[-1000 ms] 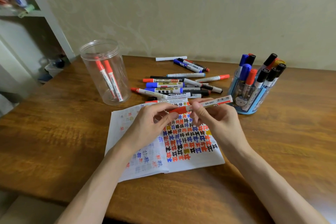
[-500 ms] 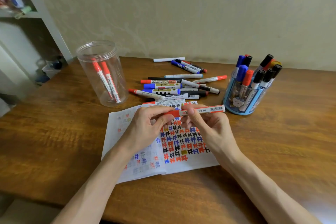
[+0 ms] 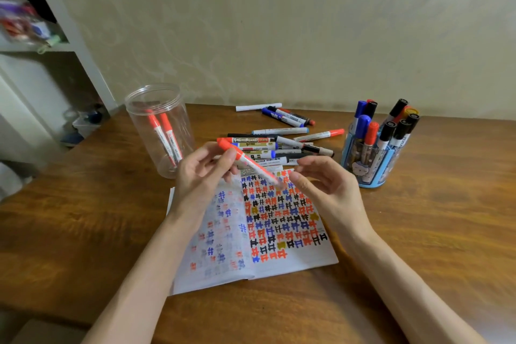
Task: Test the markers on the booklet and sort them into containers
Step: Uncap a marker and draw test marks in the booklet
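Note:
My left hand (image 3: 202, 176) pinches a capped red marker (image 3: 252, 165) near its cap, the cap pointing up-left and the white barrel slanting down-right over the open booklet (image 3: 279, 232). My right hand (image 3: 325, 186) hovers just right of the marker's blurred lower end with relaxed, loosely curled fingers, holding nothing. The booklet's pages are covered with red, blue, black and yellow test marks. A clear plastic jar (image 3: 160, 131) at the left holds two red markers. A blue holder (image 3: 371, 156) at the right holds several upright markers.
Several loose markers (image 3: 279, 144) lie in a pile behind the booklet on the wooden table (image 3: 83, 218). A white shelf unit (image 3: 50, 50) stands at the far left. A pale wall runs along the table's back edge.
My right hand has let go of the red marker. My left hand now holds it alone and has swung it so the cap points up-left, toward the jar side.

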`<action>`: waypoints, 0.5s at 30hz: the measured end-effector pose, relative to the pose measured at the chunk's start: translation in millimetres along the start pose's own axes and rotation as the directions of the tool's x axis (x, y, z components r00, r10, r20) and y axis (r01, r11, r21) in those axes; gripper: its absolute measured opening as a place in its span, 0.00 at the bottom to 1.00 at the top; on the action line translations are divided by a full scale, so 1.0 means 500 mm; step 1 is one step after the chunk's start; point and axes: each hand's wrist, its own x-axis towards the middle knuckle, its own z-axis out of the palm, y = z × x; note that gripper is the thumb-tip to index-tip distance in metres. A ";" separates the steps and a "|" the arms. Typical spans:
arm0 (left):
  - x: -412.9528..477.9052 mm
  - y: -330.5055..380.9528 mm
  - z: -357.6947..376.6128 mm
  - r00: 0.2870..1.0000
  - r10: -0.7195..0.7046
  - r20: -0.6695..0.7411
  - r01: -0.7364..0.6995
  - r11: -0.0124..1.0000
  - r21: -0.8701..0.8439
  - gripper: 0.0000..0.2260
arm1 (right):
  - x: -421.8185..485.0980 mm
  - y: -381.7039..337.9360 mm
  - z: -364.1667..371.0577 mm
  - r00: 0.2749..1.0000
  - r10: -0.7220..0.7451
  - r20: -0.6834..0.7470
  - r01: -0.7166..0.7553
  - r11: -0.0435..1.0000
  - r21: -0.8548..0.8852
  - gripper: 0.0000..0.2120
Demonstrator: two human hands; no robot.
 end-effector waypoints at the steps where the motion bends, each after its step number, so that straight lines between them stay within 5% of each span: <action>1: 0.003 0.008 0.003 1.000 0.007 -0.021 -0.007 1.000 -0.008 0.10 | 0.001 0.001 0.003 1.000 -0.012 0.014 0.012 1.000 -0.025 0.14; 8: 0.041 0.077 -0.016 0.974 0.175 -0.146 -0.169 0.984 0.052 0.11 | 0.005 0.009 0.030 0.994 -0.015 0.106 0.029 0.991 -0.132 0.12; 15: 0.108 0.168 -0.089 0.863 0.391 -0.319 -0.318 0.913 0.256 0.08 | 0.009 -0.010 0.073 0.985 0.015 0.170 0.014 0.986 -0.167 0.16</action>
